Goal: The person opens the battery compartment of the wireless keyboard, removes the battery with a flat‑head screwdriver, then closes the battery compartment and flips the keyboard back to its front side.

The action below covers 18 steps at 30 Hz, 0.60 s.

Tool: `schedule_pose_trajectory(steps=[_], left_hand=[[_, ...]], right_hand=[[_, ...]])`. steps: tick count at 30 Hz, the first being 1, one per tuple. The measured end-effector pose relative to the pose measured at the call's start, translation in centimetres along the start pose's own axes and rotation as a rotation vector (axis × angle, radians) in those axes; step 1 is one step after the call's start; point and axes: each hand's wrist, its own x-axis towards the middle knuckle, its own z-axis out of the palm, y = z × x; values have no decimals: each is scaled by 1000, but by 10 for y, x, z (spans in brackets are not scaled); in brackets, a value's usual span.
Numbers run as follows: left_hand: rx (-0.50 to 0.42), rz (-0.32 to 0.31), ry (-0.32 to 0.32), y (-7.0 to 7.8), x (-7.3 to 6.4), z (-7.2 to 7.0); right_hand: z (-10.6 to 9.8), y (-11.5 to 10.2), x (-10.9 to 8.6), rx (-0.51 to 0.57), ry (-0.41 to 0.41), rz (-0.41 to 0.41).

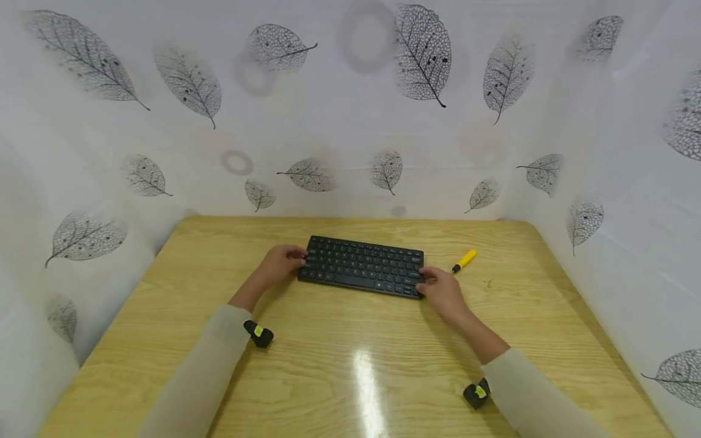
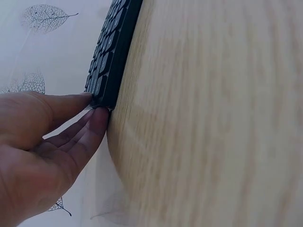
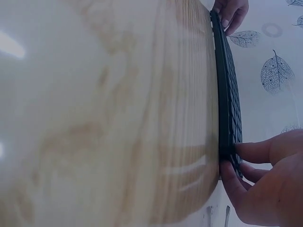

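A black keyboard lies slightly askew across the far half of the wooden table, keys facing up. At its left end my left hand pinches the edge; in the left wrist view, the thumb is on top and the fingers are against the end and underside. My right hand holds the opposite end the same way, thumb over the keys' side. In the right wrist view the keyboard is seen along its near long edge, close to the tabletop; whether it is lifted there I cannot tell.
Just right of my right hand lies a tool with a yellow and black handle, perhaps a screwdriver, partly hidden. White leaf-patterned cloth hangs around the back and sides of the table. Both wrists carry small black cameras.
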Motion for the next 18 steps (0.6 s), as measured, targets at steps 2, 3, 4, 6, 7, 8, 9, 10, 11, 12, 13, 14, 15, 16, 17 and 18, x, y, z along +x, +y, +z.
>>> schedule_pose_trajectory(steps=[2,3,4,6,7,8,9,10,11,12,13,14,15,16,17,18], left_hand=[[-21,-7,-10,0,-4,1],[-33,-13,-12,-1,-5,1],[-45,-19,-15,-1,-7,2],[-46,-18,-18,-2,-10,2],[-46,-20,-18,-2,-12,3],[-44,-21,-19,-2,-14,3],[-44,-22,-20,-3,-15,3],[-40,-19,-22,-3,-17,4],[-40,-18,-22,-3,-19,4],[-41,-18,-23,-4,-21,4],[-47,-22,-21,-4,-23,5],[-40,-20,-19,-4,-25,5],[-34,-20,-12,-3,-27,6],[-33,-21,-10,-3,-30,6],[-35,-23,-7,-3,-32,7],[-34,-26,-6,-2,-35,7]], right_hand=[[-1,0,-1,-1,-8,-3],[-2,1,-1,-6,-9,-5],[-2,1,-1,-12,-10,-11],[-3,1,-2,-27,-12,-19],[-4,2,-2,-35,-16,-20],[-4,2,-3,-44,-22,-19],[-5,2,-3,-50,-28,-18],[-5,3,-4,-56,-34,-16],[-6,3,-4,-63,-39,-14],[-6,3,-5,-70,-44,-12],[-7,3,-6,-72,-52,-7],[-7,3,-7,-73,-58,-5],[-8,3,-8,-76,-65,-6],[-8,3,-9,-79,-70,-5],[-8,3,-10,-79,-73,-2],[-8,3,-11,-79,-77,1]])
